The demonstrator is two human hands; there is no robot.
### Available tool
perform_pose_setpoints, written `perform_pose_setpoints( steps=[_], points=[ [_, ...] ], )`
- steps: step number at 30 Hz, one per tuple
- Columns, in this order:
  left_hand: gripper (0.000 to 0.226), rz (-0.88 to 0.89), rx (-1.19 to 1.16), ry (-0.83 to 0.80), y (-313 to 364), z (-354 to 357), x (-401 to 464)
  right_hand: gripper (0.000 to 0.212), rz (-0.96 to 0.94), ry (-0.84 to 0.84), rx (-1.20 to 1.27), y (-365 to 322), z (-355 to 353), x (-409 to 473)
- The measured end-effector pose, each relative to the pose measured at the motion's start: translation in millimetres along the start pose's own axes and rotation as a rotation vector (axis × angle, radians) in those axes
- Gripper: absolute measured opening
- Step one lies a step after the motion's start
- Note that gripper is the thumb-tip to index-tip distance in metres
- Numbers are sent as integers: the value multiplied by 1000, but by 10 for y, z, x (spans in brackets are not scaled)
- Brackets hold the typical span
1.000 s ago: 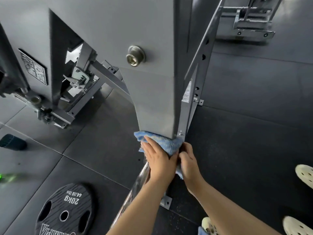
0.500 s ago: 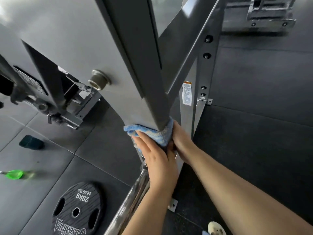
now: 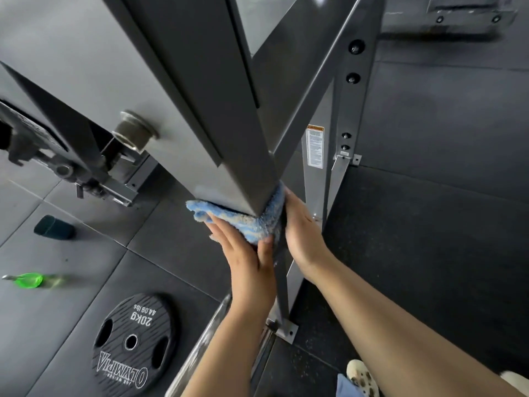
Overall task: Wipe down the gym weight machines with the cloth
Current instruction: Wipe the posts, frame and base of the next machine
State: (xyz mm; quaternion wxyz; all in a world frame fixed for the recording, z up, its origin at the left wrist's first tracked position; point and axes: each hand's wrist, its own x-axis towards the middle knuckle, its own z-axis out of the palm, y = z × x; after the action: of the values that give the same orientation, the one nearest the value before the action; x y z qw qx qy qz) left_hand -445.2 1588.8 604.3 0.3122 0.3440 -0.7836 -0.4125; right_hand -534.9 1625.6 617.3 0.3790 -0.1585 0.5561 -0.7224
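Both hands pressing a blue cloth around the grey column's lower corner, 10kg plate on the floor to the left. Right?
Not quite: the plate reads 20kg, not 10kg, as the head view shows. The rest holds: left hand and right hand press the blue cloth around the grey column at its lower corner.

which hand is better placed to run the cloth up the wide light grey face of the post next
Left. The left hand already lies flat on the blue cloth under that wide face of the grey post. The right hand presses the cloth's other end against the darker side, round the corner.
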Motion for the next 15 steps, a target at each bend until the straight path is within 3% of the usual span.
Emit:
perform_pose_setpoints(
  steps=[4, 9, 12, 15],
  points=[
    [101, -124, 236, -162, -248, 8, -82, 39, 159, 11, 3, 312, -54, -66],
    [107, -187, 350, -230, -413, 54, -209, 37, 308, 41, -9, 630, -99, -92],
    [109, -249, 359, -255, -419, 10, -227, 39, 379, 67, 47, 764, -65, -151],
    [101, -354, 149, -247, -390, -58, -179, 51, 446, 89, 98, 906, 31, -224]
  ],
)
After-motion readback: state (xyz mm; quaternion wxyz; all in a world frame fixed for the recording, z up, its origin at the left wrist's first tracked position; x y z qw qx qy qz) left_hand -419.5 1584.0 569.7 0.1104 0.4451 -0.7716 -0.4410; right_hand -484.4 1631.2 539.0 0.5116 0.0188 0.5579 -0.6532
